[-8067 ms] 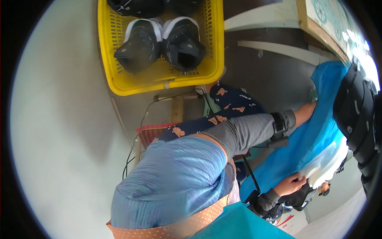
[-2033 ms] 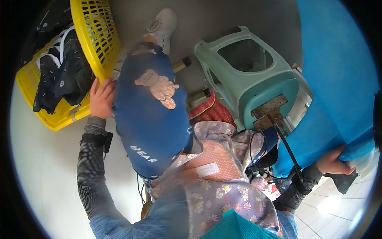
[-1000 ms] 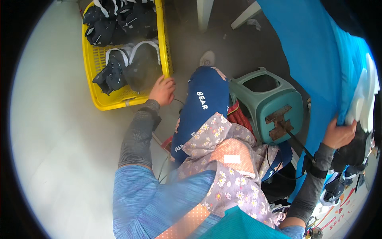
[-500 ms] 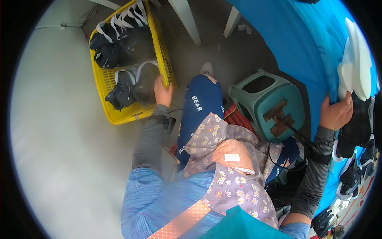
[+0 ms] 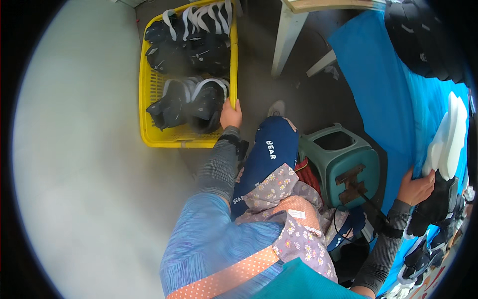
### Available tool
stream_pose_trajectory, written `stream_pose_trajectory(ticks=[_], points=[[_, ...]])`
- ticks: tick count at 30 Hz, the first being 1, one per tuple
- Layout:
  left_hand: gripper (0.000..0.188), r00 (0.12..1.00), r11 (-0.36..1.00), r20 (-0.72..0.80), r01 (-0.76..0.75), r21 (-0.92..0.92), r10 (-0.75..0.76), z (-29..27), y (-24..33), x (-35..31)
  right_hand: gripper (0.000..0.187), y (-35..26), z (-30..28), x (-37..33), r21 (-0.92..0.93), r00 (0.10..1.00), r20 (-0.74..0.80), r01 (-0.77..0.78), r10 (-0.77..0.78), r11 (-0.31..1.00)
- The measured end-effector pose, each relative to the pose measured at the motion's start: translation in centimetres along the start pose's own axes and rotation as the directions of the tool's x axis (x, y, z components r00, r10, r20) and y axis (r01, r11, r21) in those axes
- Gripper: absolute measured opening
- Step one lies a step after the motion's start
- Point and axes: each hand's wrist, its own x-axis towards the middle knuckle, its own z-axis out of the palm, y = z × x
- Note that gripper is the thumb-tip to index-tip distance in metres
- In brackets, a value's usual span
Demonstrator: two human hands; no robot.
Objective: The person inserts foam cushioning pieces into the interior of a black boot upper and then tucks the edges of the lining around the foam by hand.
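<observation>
My left hand (image 5: 230, 114) is closed round the near right rim of a yellow plastic basket (image 5: 184, 144). Inside it stand black shoe uppers (image 5: 167, 105) with white bands curving over them, in a near group and a far group. At the right, my right hand (image 5: 416, 189) lies on the edge of a table covered in blue sheeting (image 5: 371, 79), thumb apart from the fingers. Just beyond its fingers are long white insole-like pieces (image 5: 452, 137). A black upper (image 5: 434, 207) lies beside the hand, nearer to me.
A green plastic stool (image 5: 348, 164) with a rusty metal piece (image 5: 351, 182) on it stands by my right knee. White table legs (image 5: 289, 40) rise ahead. Black curved pieces (image 5: 423, 42) are stacked at the table's far end. A pale wall-like surface (image 5: 84, 149) fills the left.
The view has swung, so the basket appears farther right and straighter. The black stack at the table's far end has come into view. Both hands keep their places on basket and table edge.
</observation>
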Motion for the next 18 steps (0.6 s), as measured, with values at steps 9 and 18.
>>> stream_pose_trajectory(ticks=[9,18], points=[[0.044,0.998,0.997,-0.001,0.058,0.045,-0.058,-0.1,0.0,0.3,0.071,-0.6,0.1,-0.1,0.064,0.999,0.031,-0.04,0.038,0.997],[0.061,0.975,0.981,0.121,0.19,-0.043,-0.184,1.8,1.4,0.7,0.075,-0.6,-0.5,-0.2,0.081,0.992,0.097,-0.089,0.081,0.993]])
